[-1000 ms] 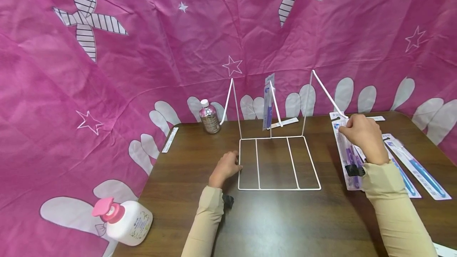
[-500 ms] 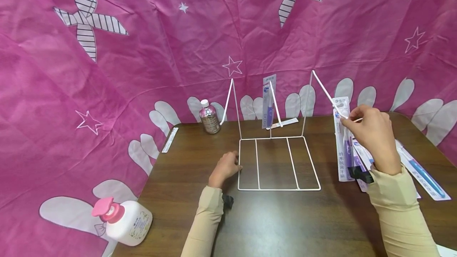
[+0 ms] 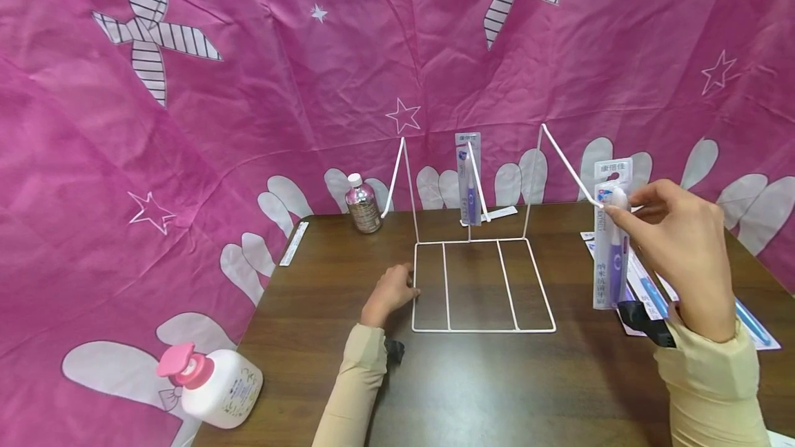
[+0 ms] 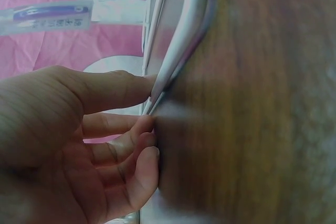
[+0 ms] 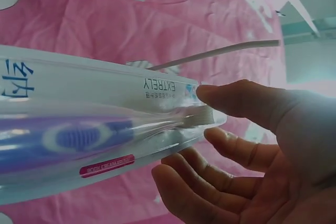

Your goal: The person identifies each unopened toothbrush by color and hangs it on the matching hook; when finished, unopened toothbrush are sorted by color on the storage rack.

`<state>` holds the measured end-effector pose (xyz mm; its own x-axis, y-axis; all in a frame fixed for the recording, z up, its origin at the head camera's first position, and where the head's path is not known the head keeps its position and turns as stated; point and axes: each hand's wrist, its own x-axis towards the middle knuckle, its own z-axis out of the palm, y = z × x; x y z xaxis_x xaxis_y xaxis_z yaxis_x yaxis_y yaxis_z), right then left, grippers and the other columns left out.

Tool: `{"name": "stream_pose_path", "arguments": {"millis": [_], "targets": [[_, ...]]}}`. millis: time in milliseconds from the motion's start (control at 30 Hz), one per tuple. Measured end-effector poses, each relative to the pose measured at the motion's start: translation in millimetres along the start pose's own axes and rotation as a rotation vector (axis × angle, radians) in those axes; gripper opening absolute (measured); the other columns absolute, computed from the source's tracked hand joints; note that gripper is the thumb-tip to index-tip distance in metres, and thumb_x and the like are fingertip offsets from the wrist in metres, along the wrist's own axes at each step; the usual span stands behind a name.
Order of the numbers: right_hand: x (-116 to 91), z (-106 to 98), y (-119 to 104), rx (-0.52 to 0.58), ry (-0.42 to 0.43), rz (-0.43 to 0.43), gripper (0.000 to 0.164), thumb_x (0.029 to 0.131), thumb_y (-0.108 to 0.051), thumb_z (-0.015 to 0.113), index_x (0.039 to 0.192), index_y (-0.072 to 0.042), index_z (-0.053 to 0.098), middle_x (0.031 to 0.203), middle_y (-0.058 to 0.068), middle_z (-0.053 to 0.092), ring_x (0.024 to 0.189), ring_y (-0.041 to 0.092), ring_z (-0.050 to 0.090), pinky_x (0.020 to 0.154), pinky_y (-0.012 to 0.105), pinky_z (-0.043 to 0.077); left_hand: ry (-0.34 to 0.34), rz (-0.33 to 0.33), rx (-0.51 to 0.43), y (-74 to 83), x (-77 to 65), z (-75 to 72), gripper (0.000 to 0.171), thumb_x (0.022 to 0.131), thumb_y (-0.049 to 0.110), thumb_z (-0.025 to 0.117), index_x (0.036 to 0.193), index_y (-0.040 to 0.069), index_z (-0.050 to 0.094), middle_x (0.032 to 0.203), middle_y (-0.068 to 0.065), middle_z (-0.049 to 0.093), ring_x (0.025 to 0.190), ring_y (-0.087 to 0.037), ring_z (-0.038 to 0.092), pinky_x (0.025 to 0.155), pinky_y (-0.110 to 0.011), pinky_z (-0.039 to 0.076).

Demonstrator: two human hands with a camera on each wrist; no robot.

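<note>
My right hand (image 3: pixel 689 247) pinches a carded blister-pack toothbrush (image 3: pixel 616 264) with a purple handle near its upper end, between thumb and fingers. The pack stands upright, its printed front facing the head camera, overlapping the tip of the rack's right hook (image 3: pixel 570 170) in that view. In the right wrist view, the thumb (image 5: pixel 231 98) lies by the bristle end of the toothbrush (image 5: pixel 79 137). My left hand (image 3: pixel 390 292) pinches the left wire of the white wire rack (image 3: pixel 481 330) at its base. Another packaged purple toothbrush (image 3: pixel 462 185) hangs on the rack's middle hook.
Blue-handled packaged toothbrushes (image 3: pixel 751 323) lie on the brown table (image 3: pixel 472 392) at the right. Behind the rack at left stands a bottle with a white cap (image 3: pixel 364 207). A white pump bottle (image 3: pixel 225 392) with a pink top is at the front left. A pink curtain (image 3: pixel 348 74) hangs behind.
My right hand has lifted the packaged toothbrush off the other packs, turned it upright and drawn it right of the hook. The hanging toothbrush has swivelled to face forward. My left hand stays put.
</note>
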<state>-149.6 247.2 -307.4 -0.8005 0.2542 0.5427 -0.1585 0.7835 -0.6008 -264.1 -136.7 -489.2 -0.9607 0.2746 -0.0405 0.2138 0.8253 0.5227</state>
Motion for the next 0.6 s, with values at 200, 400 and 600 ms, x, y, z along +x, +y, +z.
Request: {"name": "stream_pose_path", "arguments": {"millis": [200,400,600], "targets": [[-11,-11,-12,0.069,0.112,-0.071,0.03,0.078,-0.011,0.088,0.096,0.003,0.069,0.076,-0.02,0.068,0.066,-0.029,0.046,0.065,0.003,0.035,-0.004,0.011,-0.007,0.7,1.1,0.1,0.027,0.083,0.009,0.082,0.103,0.003,0.064,0.085,-0.004,0.062,0.072,-0.022,0.057,0.068,-0.041,0.049],[-19,-20,-23,0.118,0.209,-0.174,0.03,0.073,0.0,0.089,0.092,0.007,0.068,0.082,-0.046,0.048,0.07,-0.028,0.048,0.069,0.001,0.036,-0.004,0.009,-0.01,0.6,0.2,-0.1,0.027,0.083,0.008,0.082,0.103,0.002,0.064,0.084,-0.005,0.062,0.072,-0.021,0.057,0.069,-0.04,0.049],[-27,-25,-33,0.202,0.271,-0.249,0.029,0.069,0.009,0.088,0.091,0.012,0.069,0.088,-0.035,0.057,0.076,-0.02,0.056,0.074,0.003,0.041,-0.003,0.012,-0.008,-0.3,0.4,-0.8,0.027,0.083,0.008,0.082,0.101,0.002,0.063,0.083,-0.005,0.061,0.072,-0.022,0.057,0.068,-0.04,0.049]]}}
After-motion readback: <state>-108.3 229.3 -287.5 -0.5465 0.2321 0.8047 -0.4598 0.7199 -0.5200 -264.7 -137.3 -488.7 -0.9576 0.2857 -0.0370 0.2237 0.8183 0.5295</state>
